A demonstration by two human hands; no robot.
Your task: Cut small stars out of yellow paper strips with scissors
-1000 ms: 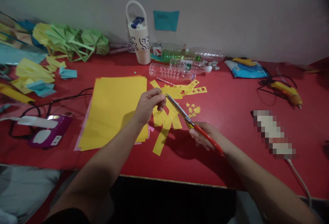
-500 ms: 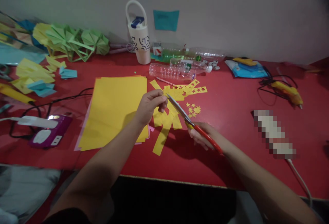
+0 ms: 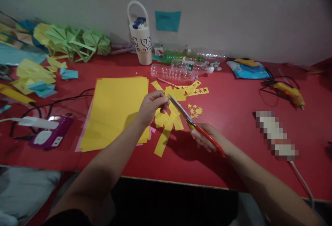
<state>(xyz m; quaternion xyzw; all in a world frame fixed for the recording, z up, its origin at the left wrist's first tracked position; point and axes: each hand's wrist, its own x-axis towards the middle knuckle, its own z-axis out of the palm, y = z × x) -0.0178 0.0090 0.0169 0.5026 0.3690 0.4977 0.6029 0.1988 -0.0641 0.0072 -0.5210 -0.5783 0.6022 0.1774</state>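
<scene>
My right hand (image 3: 203, 137) grips red-handled scissors (image 3: 181, 110), their blades nearly together and slanting up and left. The scissor tips reach the fingertips of my left hand (image 3: 154, 105). Thumb and fingers of that hand are pinched. Whatever lies between them is too small to tell from the yellow paper behind. Under and beyond both hands, yellow paper strips (image 3: 164, 141) lie in a loose heap, and some have star-shaped holes. Small yellow paper stars (image 3: 194, 111) are gathered just right of the blades. A stack of yellow sheets (image 3: 118, 110) lies by my left forearm.
Clear plastic bottles (image 3: 173, 72) and a white tumbler (image 3: 141, 43) stand or lie along the wall. Left are a purple power strip (image 3: 50, 132) and folded green paper (image 3: 70, 41). A yellow glue gun (image 3: 290, 93) and blue packet (image 3: 247, 69) lie right, above a blurred-out object (image 3: 277, 136).
</scene>
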